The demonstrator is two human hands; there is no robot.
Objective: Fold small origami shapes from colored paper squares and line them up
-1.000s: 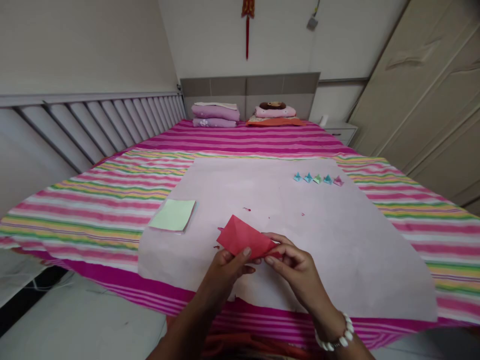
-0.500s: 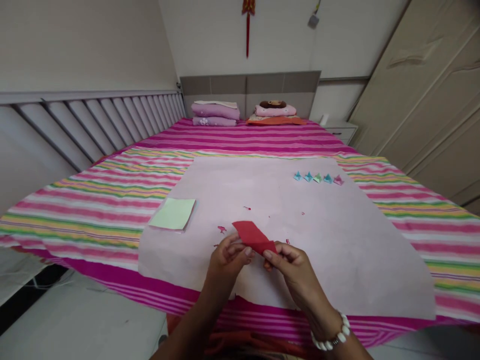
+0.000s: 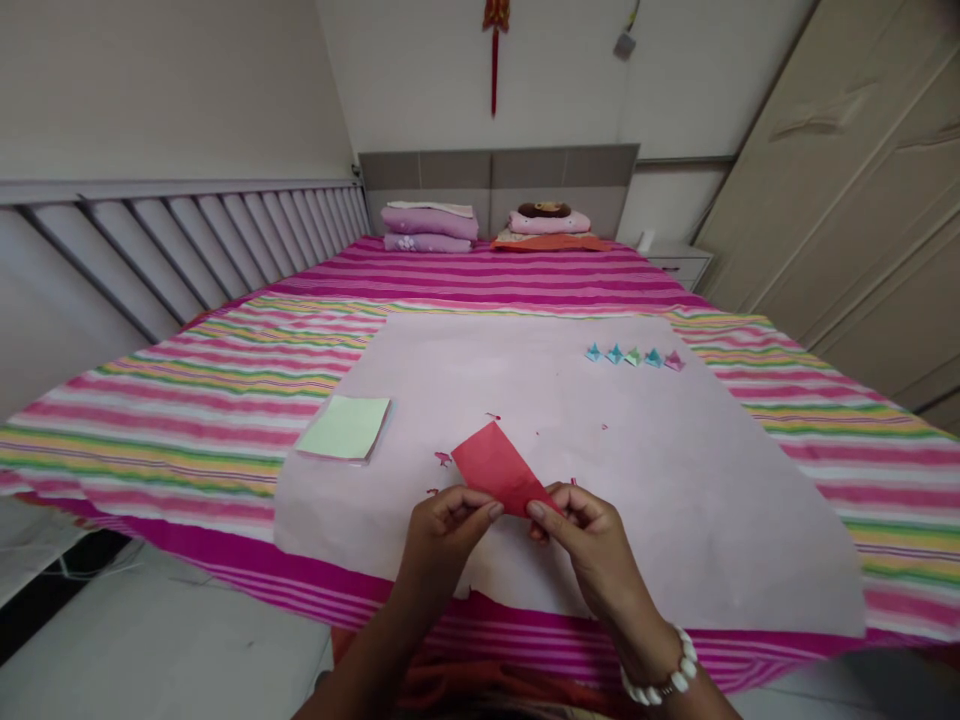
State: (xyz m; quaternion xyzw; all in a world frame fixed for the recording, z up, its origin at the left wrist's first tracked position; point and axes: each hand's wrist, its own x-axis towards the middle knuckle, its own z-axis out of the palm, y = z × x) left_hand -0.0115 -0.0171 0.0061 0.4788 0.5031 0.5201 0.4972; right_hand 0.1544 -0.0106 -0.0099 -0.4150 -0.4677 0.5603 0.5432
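Observation:
A folded sheet of red paper (image 3: 501,465) is held up over the large pale sheet (image 3: 675,520) on the bed. My left hand (image 3: 448,525) pinches its lower left edge between thumb and fingers. At the lower right corner, my right hand (image 3: 581,525) grips it the same way; a white bead bracelet (image 3: 664,680) circles that wrist. Small red scraps (image 3: 443,459) lie around the paper. To the left rests a stack of square paper (image 3: 346,428) with a light green sheet on top.
Several small folded paper pieces (image 3: 633,357), blue, green and pink, stand in a row at the far right of the pale sheet. Striped bedding (image 3: 187,410) surrounds it. Folded bedding (image 3: 431,225) is piled by the headboard (image 3: 450,170). A white railing (image 3: 225,235) runs along the left.
The red paper has turned in my fingers, so more of its broad face shows and its top corner points upward. My left hand has shifted slightly left and down along its edge.

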